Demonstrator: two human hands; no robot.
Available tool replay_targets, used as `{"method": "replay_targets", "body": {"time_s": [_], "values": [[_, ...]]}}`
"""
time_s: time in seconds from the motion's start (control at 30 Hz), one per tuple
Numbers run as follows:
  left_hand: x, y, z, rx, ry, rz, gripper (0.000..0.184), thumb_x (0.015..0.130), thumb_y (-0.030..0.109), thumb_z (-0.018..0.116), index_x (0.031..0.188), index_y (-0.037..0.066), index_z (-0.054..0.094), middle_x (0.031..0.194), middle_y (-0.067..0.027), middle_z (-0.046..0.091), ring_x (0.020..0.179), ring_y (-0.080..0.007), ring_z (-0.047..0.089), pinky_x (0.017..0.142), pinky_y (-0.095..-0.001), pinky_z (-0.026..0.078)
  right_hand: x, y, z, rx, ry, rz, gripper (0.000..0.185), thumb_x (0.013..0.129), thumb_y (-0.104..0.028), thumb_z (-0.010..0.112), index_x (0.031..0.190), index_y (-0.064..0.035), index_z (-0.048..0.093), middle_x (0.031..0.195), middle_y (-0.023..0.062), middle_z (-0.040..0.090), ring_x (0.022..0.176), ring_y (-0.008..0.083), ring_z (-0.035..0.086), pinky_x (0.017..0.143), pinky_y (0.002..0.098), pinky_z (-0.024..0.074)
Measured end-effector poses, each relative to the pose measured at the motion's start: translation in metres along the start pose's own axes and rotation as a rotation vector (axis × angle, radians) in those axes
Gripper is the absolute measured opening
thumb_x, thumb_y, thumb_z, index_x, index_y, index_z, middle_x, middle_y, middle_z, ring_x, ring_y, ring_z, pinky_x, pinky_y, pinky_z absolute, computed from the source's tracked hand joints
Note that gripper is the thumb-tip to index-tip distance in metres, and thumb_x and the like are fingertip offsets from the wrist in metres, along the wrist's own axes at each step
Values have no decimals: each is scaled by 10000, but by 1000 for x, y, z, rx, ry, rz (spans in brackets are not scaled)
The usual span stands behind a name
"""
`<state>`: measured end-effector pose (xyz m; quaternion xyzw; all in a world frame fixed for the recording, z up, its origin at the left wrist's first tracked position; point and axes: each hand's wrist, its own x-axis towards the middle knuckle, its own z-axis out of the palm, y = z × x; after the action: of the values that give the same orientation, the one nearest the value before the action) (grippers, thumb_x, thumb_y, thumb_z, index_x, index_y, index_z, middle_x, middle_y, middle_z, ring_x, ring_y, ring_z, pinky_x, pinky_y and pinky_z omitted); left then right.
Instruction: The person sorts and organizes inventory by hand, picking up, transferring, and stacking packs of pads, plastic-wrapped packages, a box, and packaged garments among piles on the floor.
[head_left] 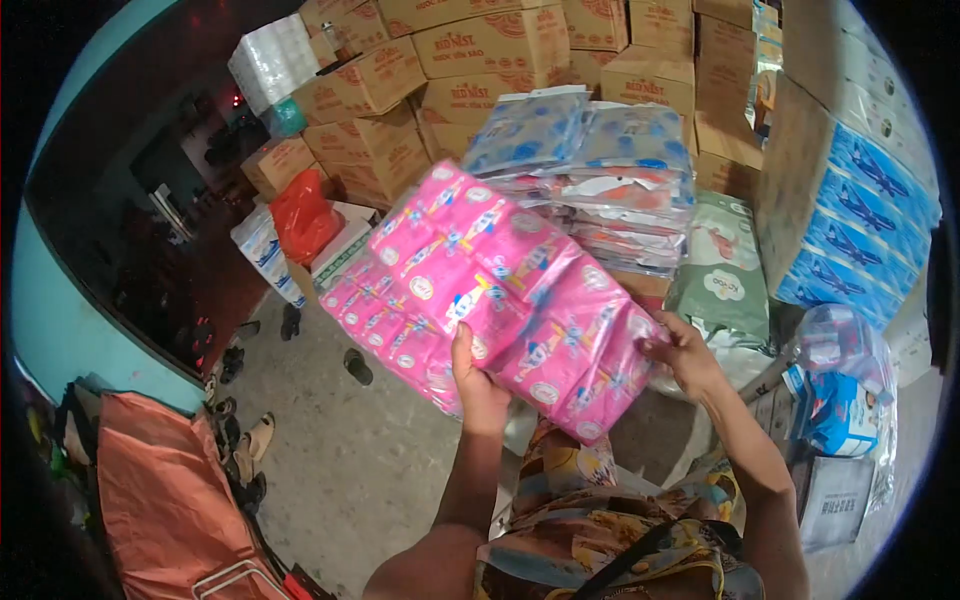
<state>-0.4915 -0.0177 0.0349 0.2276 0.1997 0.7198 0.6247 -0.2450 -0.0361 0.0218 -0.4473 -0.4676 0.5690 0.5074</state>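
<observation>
1. While both my forearms reach forward past the patterned clothing [590, 500], my left one points almost straight ahead and my right one slants in from the right, bent at the wrist.
2. My left hand [482, 390] supports the lower edge of the pink pack [520, 300], thumb up against its face; I can't see the fingers beneath it.
3. My right hand [688, 358] clasps the pack's right end, fingers curled onto the wrap.
4. I have the pink pack tilted in front of me, above the floor [350, 470], its far end up and to the left.
5. Partly behind it I see another pink pack [390, 330], beside a red bag [307, 218].
6. Beyond are a stack of clear-wrapped packs [625, 200] and, to its right, a green pack [722, 265].
7. Farthest off, I see piled brown cartons [490, 50].
</observation>
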Motion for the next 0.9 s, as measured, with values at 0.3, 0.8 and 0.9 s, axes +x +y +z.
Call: {"method": "replay_targets", "body": {"time_s": [0.3,0.8,0.9], "values": [[142,37,-65,23,4,225,587,810,405,431,1210,-3,297,1214,-176,352,1095,-291,388,866,-459,375,139,-1,59,-48,-147,-41,395,783,-125,540,1156,-87,417,902,20,537,842,121,525,670,254,444],[219,-1,-115,2062,312,73,546,789,347,371,1278,137,250,1266,-282,225,1199,-367,209,887,-527,249,173,110,90,-296,-160,-106,681,682,-108,650,1253,-134,281,969,78,498,906,189,501,707,263,434],[208,-7,-113,2104,368,207,529,805,347,363,1272,120,263,1237,-294,251,1168,-385,252,847,-514,288,163,105,91,-367,-155,-120,673,683,-105,640,1253,-132,283,925,80,517,909,176,510,658,252,440]]}}
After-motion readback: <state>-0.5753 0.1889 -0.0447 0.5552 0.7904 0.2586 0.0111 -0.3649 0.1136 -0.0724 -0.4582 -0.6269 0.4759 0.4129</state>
